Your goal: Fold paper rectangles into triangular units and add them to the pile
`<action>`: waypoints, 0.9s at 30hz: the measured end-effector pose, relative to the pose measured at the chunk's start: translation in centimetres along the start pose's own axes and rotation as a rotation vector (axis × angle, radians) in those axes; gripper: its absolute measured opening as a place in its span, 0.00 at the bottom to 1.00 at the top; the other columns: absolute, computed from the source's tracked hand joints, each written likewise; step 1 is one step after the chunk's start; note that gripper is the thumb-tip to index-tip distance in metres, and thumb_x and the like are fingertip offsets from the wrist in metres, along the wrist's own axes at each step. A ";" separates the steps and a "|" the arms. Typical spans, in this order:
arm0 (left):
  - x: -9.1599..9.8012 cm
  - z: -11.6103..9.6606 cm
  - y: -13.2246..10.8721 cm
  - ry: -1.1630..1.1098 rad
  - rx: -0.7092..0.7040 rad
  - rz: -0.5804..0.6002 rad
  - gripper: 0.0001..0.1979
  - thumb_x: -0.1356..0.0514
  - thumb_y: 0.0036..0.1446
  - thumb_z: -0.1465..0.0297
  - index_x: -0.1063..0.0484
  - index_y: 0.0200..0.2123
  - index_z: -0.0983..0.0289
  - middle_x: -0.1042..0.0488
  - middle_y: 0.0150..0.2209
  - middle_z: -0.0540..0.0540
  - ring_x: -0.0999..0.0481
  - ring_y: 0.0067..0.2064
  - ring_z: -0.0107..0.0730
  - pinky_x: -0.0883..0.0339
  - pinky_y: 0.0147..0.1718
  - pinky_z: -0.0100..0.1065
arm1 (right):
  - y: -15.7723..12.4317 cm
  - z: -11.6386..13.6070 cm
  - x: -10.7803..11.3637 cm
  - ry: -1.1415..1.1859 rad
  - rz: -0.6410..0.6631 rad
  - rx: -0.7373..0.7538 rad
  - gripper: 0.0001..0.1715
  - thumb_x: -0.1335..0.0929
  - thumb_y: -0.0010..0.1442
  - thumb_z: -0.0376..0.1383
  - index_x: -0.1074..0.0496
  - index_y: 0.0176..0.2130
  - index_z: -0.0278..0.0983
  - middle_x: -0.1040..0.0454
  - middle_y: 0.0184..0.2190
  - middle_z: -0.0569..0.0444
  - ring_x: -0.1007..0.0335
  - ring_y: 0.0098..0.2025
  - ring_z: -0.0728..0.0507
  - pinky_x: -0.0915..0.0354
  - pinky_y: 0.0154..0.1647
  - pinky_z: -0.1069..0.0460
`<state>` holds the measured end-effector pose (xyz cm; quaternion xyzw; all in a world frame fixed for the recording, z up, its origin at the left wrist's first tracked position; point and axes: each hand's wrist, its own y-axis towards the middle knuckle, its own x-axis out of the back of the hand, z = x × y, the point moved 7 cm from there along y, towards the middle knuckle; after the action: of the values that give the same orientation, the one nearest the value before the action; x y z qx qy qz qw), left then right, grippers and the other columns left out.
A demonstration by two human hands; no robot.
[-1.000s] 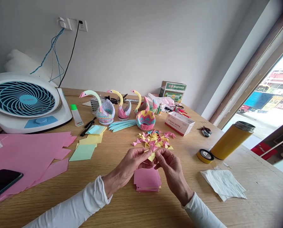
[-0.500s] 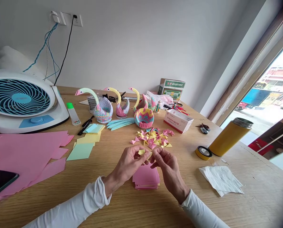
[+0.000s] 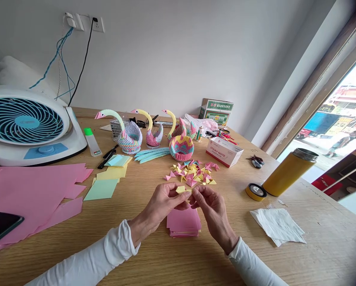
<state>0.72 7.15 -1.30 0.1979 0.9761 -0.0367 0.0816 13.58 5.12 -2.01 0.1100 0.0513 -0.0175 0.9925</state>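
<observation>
My left hand (image 3: 162,202) and my right hand (image 3: 209,206) meet above the wooden table (image 3: 154,254), both pinching a small folded yellow paper piece (image 3: 181,190) between fingertips. Directly below them lies a stack of pink square papers (image 3: 183,222). Just beyond the hands sits a pile of small folded pink and yellow triangles (image 3: 192,174). Behind that pile stand three modular paper swans (image 3: 130,137), (image 3: 153,135), (image 3: 180,145).
Large pink sheets (image 3: 31,190) and a black phone (image 3: 0,224) lie left, with yellow and green notes (image 3: 109,178). A white fan (image 3: 28,127) stands back left. A sticky-note box (image 3: 224,151), yellow flask (image 3: 288,172), its lid (image 3: 256,191) and a white tissue (image 3: 277,226) are right.
The yellow piece has been folded smaller between my fingertips, and both hands have risen slightly. The view shifted a little to the right and then held.
</observation>
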 end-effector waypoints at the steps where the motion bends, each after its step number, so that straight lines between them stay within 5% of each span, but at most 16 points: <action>1: 0.0 -0.1 0.0 0.003 -0.002 -0.003 0.17 0.31 0.47 0.62 0.25 0.33 0.69 0.26 0.26 0.51 0.26 0.27 0.26 0.30 0.29 0.28 | 0.0 0.1 0.0 -0.013 0.005 0.004 0.17 0.31 0.58 0.47 0.27 0.30 0.35 0.28 0.25 0.54 0.31 0.28 0.47 0.33 0.29 0.53; 19: -0.8 0.1 -0.1 0.014 -0.026 0.123 0.16 0.31 0.47 0.61 0.21 0.32 0.69 0.21 0.27 0.57 0.21 0.31 0.35 0.27 0.35 0.34 | 0.0 0.7 0.0 -0.249 0.005 0.150 0.12 0.30 0.58 0.44 0.26 0.36 0.38 0.30 0.32 0.53 0.34 0.33 0.46 0.38 0.27 0.55; 27: -1.9 -0.5 -0.6 0.009 -0.005 0.265 0.18 0.39 0.58 0.59 0.23 0.42 0.68 0.21 0.41 0.62 0.21 0.43 0.42 0.25 0.36 0.34 | 0.4 0.6 0.6 -0.177 -0.020 0.148 0.11 0.29 0.57 0.44 0.26 0.32 0.38 0.32 0.31 0.53 0.36 0.33 0.45 0.39 0.27 0.54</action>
<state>2.13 5.95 -0.50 0.3249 0.9419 -0.0224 0.0816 14.22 5.39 -1.40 0.1806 -0.0370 -0.0409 0.9820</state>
